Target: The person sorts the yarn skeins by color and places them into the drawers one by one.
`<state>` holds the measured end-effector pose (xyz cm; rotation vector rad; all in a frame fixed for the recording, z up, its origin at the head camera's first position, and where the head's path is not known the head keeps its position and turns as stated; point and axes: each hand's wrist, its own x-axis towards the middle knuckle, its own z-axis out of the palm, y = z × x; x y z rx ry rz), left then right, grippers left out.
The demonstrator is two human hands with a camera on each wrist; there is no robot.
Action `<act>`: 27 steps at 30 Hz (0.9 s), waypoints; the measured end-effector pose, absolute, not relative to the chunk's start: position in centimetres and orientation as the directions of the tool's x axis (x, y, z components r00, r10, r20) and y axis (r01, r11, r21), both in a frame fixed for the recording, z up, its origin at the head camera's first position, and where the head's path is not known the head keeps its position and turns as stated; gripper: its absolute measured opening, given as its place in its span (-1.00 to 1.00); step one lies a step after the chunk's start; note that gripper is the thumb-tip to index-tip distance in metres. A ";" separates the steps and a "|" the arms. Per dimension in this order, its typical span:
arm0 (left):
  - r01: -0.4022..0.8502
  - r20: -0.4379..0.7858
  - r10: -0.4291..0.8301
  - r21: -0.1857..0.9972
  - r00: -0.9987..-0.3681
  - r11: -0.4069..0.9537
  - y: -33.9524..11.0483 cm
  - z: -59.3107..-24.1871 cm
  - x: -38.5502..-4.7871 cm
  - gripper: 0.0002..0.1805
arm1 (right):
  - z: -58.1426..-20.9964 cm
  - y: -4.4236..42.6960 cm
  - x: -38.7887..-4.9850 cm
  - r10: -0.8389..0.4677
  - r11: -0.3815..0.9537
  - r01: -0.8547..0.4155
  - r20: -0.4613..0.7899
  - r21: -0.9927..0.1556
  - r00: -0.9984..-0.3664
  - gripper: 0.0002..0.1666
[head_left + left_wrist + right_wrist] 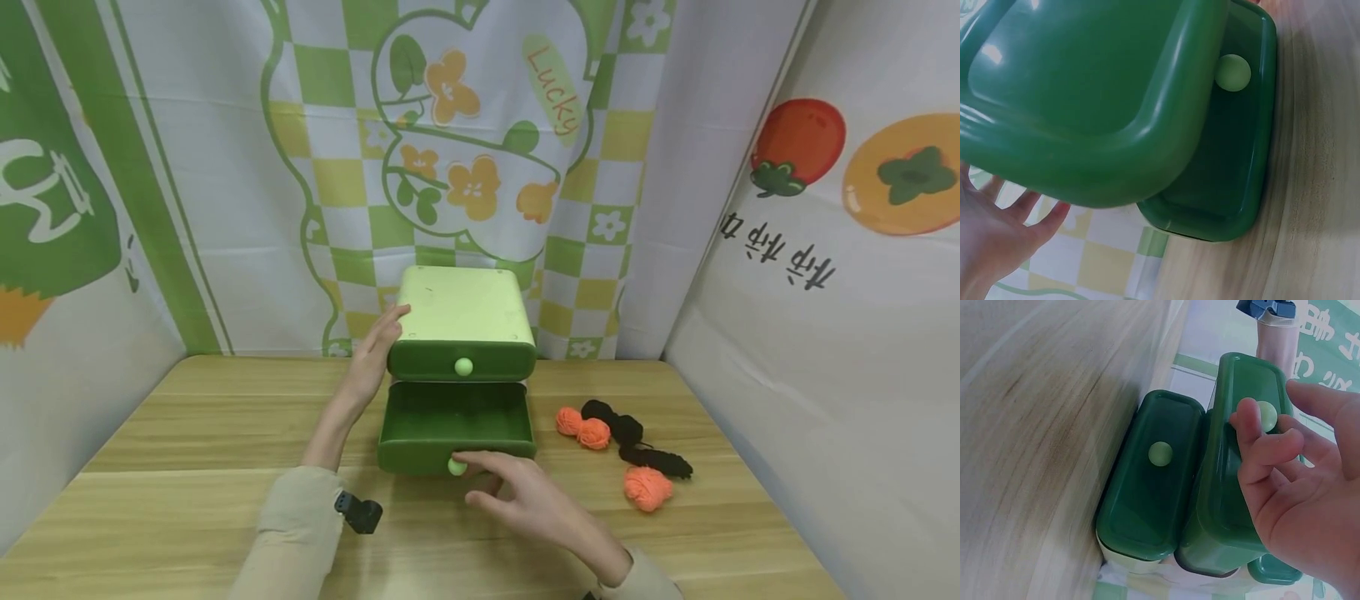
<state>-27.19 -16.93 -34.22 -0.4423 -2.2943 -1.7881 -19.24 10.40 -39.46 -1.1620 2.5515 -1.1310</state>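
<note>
A small cabinet (465, 308) has a pale yellow-green top and dark green drawers with round light green knobs. Its middle drawer (457, 442) is pulled out, and nothing shows inside it. My left hand (370, 358) rests against the cabinet's left side with its fingers fairly straight. At the front of the pulled-out drawer, my right hand (525, 496) has its fingers around the knob (1267, 416), which they partly cover. The upper drawer (427, 361) is closed. Below the pulled-out one, the bottom drawer (1154, 481) is closed too, hidden from the head view.
To the right of the cabinet, orange yarn balls (647, 488) and black yarn bundles (656, 461) lie on the wooden table (225, 433). Printed cloth (480, 167) hangs behind and at both sides. A black wrist device (360, 512) sits at the left sleeve.
</note>
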 end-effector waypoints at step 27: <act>0.366 0.351 0.108 0.909 -0.930 0.201 -16.8 -34.5 -27.4 -0.42 | -38.3 11.7 -20.0 -0.765 0.350 -0.690 0.232 -0.633 -0.601 -0.55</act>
